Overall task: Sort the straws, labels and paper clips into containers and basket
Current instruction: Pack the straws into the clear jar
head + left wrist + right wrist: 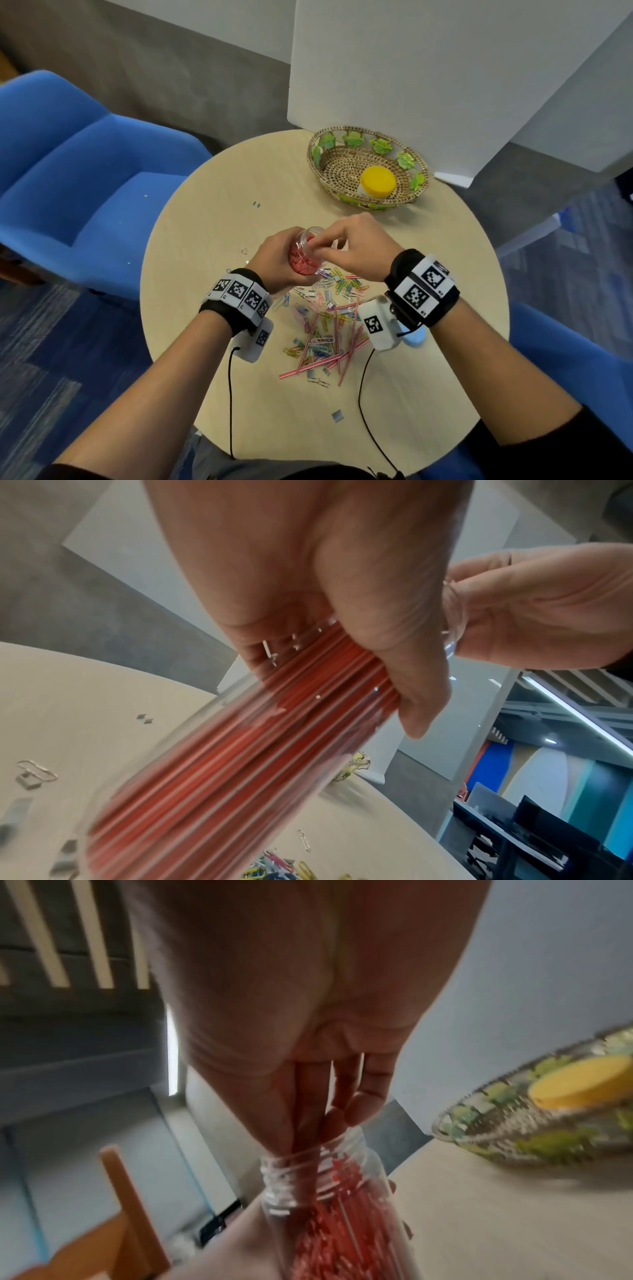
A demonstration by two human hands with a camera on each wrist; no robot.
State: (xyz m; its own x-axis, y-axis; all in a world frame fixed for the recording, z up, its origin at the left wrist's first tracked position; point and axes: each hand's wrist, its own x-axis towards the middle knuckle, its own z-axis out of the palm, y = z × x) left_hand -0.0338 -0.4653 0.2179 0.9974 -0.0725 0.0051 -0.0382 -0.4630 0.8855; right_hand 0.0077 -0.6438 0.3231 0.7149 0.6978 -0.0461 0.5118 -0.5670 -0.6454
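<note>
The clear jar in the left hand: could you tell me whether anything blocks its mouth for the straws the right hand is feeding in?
Nothing visible does. The clear jar, gripped by the left hand, has no lid on, and the right hand has its fingers at the open mouth. Red straws already fill much of it.

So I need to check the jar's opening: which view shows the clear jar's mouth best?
The right wrist view: the clear jar has its threaded mouth centred, the right hand fingertips in it. The head view shows only a small rim; the left wrist view mostly shows its side, full of red straws.

Red-striped straws (346, 346); yellow lid (377, 181); blue chair (85, 192).
</note>
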